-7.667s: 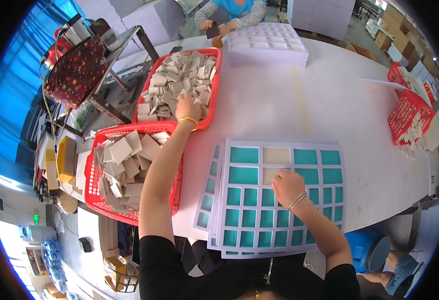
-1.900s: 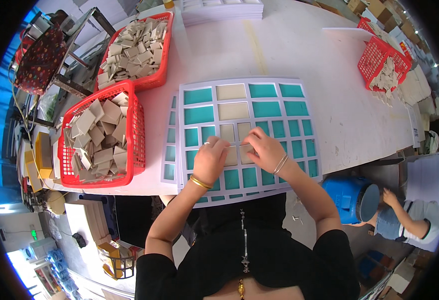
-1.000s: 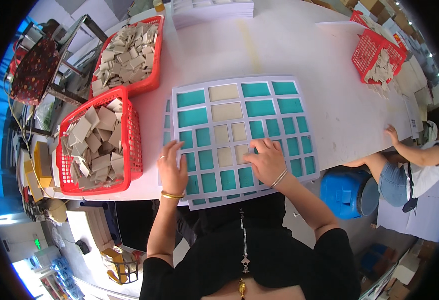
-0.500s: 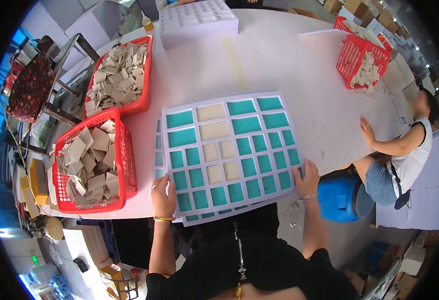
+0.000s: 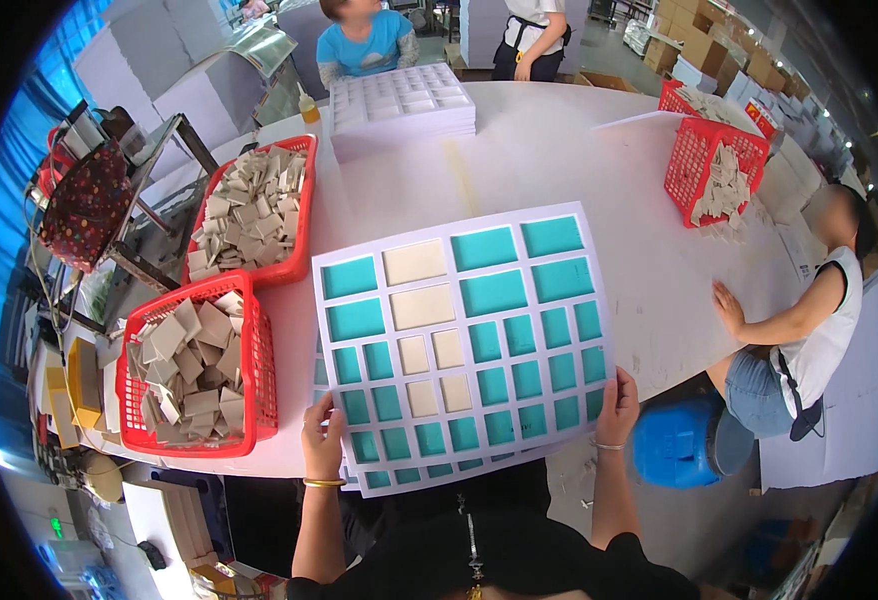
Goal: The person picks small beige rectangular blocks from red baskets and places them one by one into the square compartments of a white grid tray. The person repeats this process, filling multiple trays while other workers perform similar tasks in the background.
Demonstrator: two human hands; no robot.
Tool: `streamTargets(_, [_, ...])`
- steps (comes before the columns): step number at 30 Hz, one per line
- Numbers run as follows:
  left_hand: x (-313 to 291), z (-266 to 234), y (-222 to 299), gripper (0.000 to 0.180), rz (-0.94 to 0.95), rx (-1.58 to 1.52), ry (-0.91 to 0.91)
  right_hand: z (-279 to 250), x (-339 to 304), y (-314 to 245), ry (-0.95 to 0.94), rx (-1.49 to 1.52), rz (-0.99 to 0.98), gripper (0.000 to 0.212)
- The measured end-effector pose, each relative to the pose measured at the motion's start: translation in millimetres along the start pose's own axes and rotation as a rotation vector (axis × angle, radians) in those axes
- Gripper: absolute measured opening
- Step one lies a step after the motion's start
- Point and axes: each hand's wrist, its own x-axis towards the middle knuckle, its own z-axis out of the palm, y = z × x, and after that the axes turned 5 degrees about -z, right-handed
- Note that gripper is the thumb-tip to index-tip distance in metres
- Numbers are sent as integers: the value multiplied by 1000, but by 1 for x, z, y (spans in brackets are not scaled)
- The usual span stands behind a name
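Observation:
A white grid panel [image 5: 449, 322] with rectangular windows is in front of me, tilted a little. Most windows show teal; one column of large windows and several small ones below show cream. My left hand [image 5: 323, 440] grips its near left corner, thumb on top. On the right edge, my right hand [image 5: 616, 410] holds the same panel, thumb over the rim. A second panel [image 5: 434, 470] with teal windows peeks out beneath it along the near and left sides.
Two red baskets [image 5: 259, 370] [image 5: 304, 215] of flat grey-beige pieces stand at left. Farther off are a stack of white grid panels [image 5: 399, 115], a glue bottle [image 5: 308, 108] and more red baskets [image 5: 694, 165]. A seated person [image 5: 809, 310] rests a hand on the table [image 5: 549, 160]; others are beyond. A blue barrel [image 5: 674, 445] stands below.
The view has tilted up, bringing people across the table into sight. The top panel looks larger and slightly raised, with both hands still on it.

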Motion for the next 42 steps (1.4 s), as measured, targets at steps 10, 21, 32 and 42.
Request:
streamTargets(10, [14,107,109,52,226,-168,-516,-141,118,99,283,-79,36,34])
streamTargets(21, [-15,157,123,46,189,-324,-800,-202,143,72,407,-665,-296,50])
streamTargets(32, [44,-35,75,21,480,97,83,-62,108,46,-36,-464,-362,45])
streamTargets(42, [137,-230,-56,39,163,857,-151,-11,84,-21,-170,-403,-341,40])
